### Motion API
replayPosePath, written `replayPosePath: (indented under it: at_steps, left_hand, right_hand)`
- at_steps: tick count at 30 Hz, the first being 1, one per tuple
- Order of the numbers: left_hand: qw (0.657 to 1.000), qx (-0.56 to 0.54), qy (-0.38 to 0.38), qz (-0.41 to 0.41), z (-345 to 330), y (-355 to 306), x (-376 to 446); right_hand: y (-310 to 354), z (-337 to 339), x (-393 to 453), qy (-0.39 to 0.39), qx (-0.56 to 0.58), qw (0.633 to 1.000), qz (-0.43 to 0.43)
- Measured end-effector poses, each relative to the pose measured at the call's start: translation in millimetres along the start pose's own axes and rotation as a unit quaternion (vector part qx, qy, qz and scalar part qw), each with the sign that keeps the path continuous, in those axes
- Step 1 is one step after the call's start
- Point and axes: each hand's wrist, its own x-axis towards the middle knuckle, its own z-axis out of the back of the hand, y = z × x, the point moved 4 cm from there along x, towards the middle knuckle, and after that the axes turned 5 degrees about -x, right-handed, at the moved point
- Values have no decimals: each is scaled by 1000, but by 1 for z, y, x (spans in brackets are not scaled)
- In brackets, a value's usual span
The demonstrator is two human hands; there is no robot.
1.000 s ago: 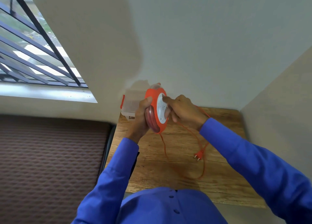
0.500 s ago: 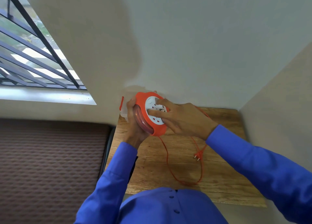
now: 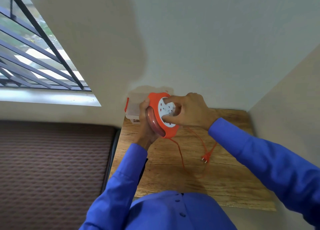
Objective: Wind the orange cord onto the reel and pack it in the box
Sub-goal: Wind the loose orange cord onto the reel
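Observation:
I hold an orange reel (image 3: 156, 106) with a white socket face above the back left of the wooden table (image 3: 228, 183). My left hand (image 3: 145, 125) grips its rim from behind, where wound cord shows. My right hand (image 3: 192, 111) lies across the white face, fingers pressed on it. The loose orange cord (image 3: 181, 158) hangs from the reel's bottom, loops over the table and ends in an orange plug (image 3: 205, 157) lying flat. A clear plastic box (image 3: 133, 110) with an orange latch stands behind the reel against the wall, partly hidden by my left hand.
The table sits in a corner, with walls at the back and right. A brown patterned mattress (image 3: 52, 169) lies to the left, below a barred window (image 3: 34, 56).
My right hand has turned on the reel's face, fingers now near its top. The reel's white face has tilted more toward me. The loose loop on the table has shortened and the plug shifted slightly.

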Motion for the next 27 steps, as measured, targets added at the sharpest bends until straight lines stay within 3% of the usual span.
replayPosePath:
  at_steps: [8,11,17,18,20,23,25,27]
  left_hand:
    - [990,137,31,-31,-8,-11,7]
    - [981,188,26,-27,-10,-11,8]
    - [975,196,90,-54,-6,-9,15]
    - [976,185,95,-59,-7,-8,16]
    - [983,142,92,-66,-7,-8,17]
    - [994,73,49,-67,-3,-10,15]
    - [997,35,37,-62,0,-13,13]
    - [998,20,43,-46,2,-12,15]
  right_hand:
    - [-15,-12,7,-50,178,966,-181]
    - [-17,-22,0,-40,252,940,-225]
    - [-14,-38,-12,11,321,888,-328]
    - [-12,-37,-12,23,334,885,-323]
    - [-9,-29,-11,3,283,922,-263]
    - [-2,-14,-12,-70,51,993,-84]
    - [1,-11,-17,-76,-48,995,41]
    - [-5,-17,-22,-36,-97,988,113]
